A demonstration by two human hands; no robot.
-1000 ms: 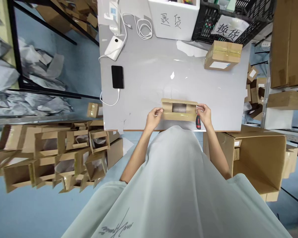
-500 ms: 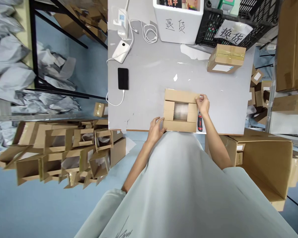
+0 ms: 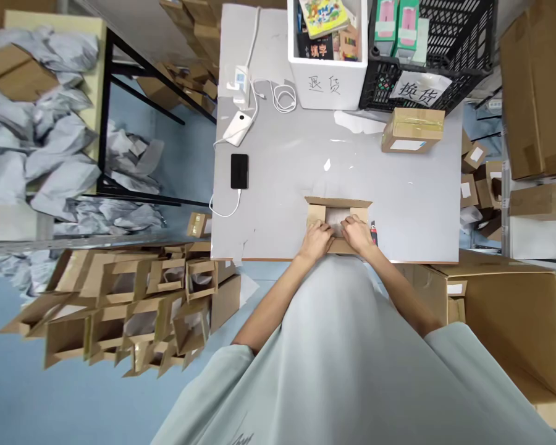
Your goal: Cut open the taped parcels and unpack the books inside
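A small cardboard box (image 3: 315,213) sits at the table's front edge with its far flap (image 3: 338,202) tilted up. Through the gap between its flaps, something pale and shiny (image 3: 337,216) shows inside. My left hand (image 3: 317,239) lies over the left part of the near flap, fingers curled at its inner edge. Gripping that same edge on the right is my right hand (image 3: 358,233). My fingertips are close together at the opening and partly hide the near flap. A red and black cutter (image 3: 374,233) lies just right of the box, partly covered by my right wrist.
A taped carton (image 3: 412,131) stands at the back right, before a black crate (image 3: 375,89) and a white bin (image 3: 327,83). A black phone (image 3: 240,172) and white power bank (image 3: 237,128) lie left with cables. Opened boxes (image 3: 115,296) crowd the floor at left; a large carton (image 3: 505,321) stands right.
Both hands have moved inward from the box's sides onto its near flap. The far flap has risen from lying flat. The view has shifted, showing more of the table's far end.
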